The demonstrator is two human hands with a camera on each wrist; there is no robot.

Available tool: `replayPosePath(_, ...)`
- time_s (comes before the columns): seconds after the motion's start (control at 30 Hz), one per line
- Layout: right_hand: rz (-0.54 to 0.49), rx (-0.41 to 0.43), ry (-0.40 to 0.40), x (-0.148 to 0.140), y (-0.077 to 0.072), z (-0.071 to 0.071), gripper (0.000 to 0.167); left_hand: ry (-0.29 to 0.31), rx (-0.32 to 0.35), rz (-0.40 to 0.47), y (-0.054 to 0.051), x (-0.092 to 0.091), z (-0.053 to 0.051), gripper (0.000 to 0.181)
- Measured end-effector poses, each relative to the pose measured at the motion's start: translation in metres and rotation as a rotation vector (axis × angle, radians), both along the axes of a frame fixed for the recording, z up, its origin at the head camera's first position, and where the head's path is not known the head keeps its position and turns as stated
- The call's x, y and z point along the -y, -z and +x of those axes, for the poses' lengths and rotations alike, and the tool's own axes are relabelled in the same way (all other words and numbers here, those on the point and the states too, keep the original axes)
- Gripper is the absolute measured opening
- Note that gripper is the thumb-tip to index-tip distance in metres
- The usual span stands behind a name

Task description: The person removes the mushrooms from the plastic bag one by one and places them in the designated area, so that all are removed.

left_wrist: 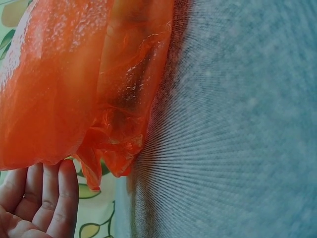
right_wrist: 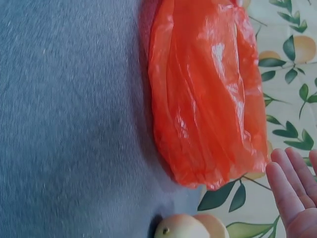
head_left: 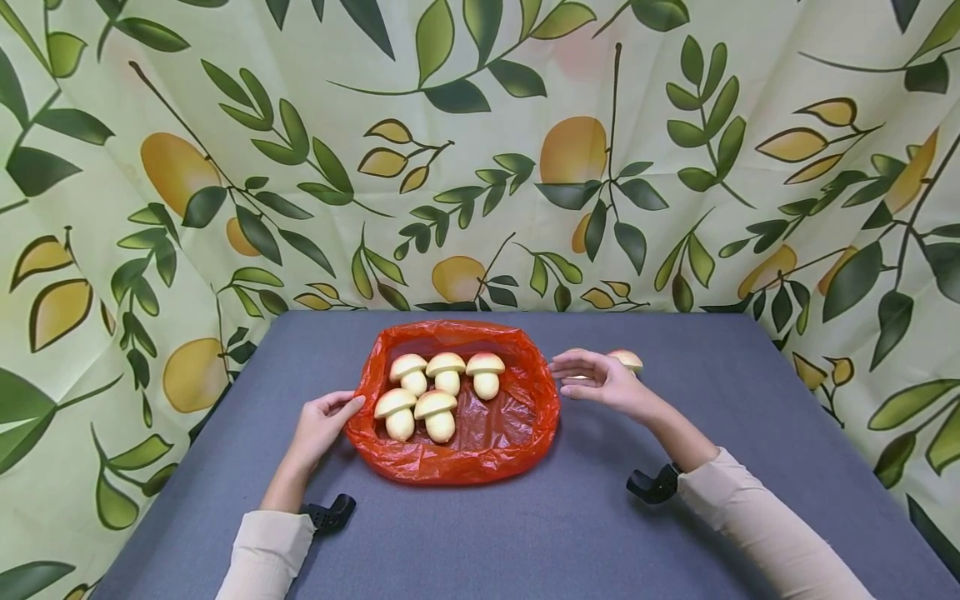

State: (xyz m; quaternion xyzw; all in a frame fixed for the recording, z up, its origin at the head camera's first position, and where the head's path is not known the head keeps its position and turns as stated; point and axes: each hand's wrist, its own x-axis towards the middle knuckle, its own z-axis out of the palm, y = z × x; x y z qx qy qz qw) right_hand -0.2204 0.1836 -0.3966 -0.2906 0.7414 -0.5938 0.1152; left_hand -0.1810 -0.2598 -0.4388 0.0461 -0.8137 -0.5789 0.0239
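Note:
In the head view a red plastic bag (head_left: 450, 468) lies wide open on the table, its rim folded outward. Several pale toy-like mushrooms (head_left: 447, 372) with reddish cap tops sit inside, mostly toward its left. My left hand (head_left: 318, 429) pinches the bag's left rim between thumb and fingers; the left wrist view shows its fingers (left_wrist: 48, 193) against the red plastic, the thumb out of sight. Beside the right rim, my right hand (head_left: 611, 383) has its fingers extended and holds nothing visible. Partly hidden behind it is another mushroom (head_left: 626, 360) on the table.
The table (head_left: 487, 542) has a grey-blue cloth. A leaf-and-fruit patterned curtain (head_left: 487, 208) rises along its back and sides. A black wrist device (head_left: 330, 515) sits on the left wrist, with a similar device (head_left: 654, 485) on the right.

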Motion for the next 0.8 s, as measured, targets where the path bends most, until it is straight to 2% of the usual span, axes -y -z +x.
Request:
replayPosePath(0.13, -0.045, 0.012, -0.035, 0.008, 0.003, 0.002, 0.051, -0.004, 0.005, 0.007, 0.000, 0.000, 0.000, 0.040)
replayPosePath(0.6, -0.026, 0.055, -0.133, 0.043, 0.006, 0.015, 0.050, -0.010, -0.001, 0.000, 0.002, 0.001, -0.001, 0.039)
replayPosePath(0.8, -0.006, 0.064, -0.137, 0.055, 0.008, 0.017, 0.049, -0.005, -0.010, 0.006, 0.002, 0.001, -0.001, 0.039)
